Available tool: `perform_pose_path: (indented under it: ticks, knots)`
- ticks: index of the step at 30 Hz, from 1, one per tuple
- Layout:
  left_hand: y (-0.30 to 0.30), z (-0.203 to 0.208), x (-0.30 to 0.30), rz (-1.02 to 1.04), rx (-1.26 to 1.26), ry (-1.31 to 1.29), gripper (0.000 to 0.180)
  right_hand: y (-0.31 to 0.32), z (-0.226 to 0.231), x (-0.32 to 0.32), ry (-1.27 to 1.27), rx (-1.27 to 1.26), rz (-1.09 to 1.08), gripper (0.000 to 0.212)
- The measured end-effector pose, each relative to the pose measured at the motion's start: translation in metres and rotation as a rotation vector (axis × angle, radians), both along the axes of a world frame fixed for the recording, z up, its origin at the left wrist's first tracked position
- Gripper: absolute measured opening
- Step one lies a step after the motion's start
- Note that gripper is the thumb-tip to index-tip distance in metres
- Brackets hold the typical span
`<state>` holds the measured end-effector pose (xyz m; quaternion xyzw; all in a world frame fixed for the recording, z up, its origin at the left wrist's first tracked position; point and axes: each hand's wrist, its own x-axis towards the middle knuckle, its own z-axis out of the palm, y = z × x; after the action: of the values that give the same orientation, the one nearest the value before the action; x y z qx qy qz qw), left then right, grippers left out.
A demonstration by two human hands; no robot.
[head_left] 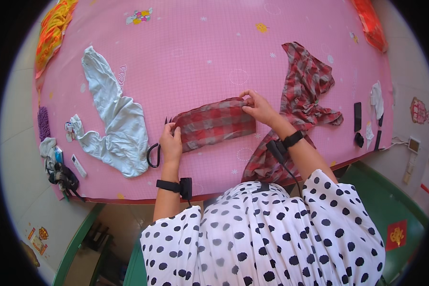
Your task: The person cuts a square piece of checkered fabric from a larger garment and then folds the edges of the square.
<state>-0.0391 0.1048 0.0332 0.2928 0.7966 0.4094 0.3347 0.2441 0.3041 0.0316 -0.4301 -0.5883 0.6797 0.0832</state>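
A rectangular piece of red and grey plaid cloth (217, 125) lies spread between my hands on the pink table. My left hand (170, 142) pinches its left end between thumb and fingers. At the upper right corner, my right hand (259, 107) pinches the cloth's top edge. A pair of scissors (153, 156) lies partly under my left hand; its black handle and dark tips show on either side. Right of my right hand is a crumpled plaid garment (304, 90) in the same pattern, partly hidden by my right forearm.
A pale blue garment (121, 124) lies on the left of the pink tabletop (195, 57). A white remote (78, 166) and a dark bundle (62, 176) sit by the left edge. Along the right edge are a black phone (357, 117) and a white cloth (376, 100).
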Motion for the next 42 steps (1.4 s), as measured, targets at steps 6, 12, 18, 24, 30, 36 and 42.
perform_pose_path:
  ticks: [6, 12, 18, 24, 30, 36, 42]
  knots:
    - [-0.004, 0.001, -0.004, 0.012, -0.058, 0.030, 0.016, -0.007, 0.030, -0.017, -0.097, 0.192, -0.012, 0.043]
    - [-0.008, 0.008, -0.008, -0.020, -0.111, 0.196, 0.016, -0.014, 0.011, -0.028, -0.242, 0.442, 0.005, 0.044]
    - [-0.011, 0.020, -0.012, -0.014, -0.145, 0.312, 0.014, -0.027, 0.019, -0.034, -0.290, 0.431, 0.008, 0.043]
    - [-0.017, 0.016, -0.020, -0.008, -0.200, 0.391, 0.014, -0.038, 0.020, -0.041, -0.262, 0.430, -0.024, 0.043]
    - [-0.013, 0.010, -0.013, -0.049, -0.202, 0.543, 0.017, -0.032, 0.021, -0.035, -0.264, 0.459, -0.036, 0.043]
    - [0.019, 0.056, 0.025, -0.291, -0.429, 0.860, 0.028, -0.024, 0.025, -0.024, -0.325, 0.911, -0.128, 0.043]
    - [0.037, 0.032, 0.067, -0.861, 0.100, 0.908, 0.062, -0.056, 0.037, 0.004, -0.147, 1.085, 0.154, 0.046]
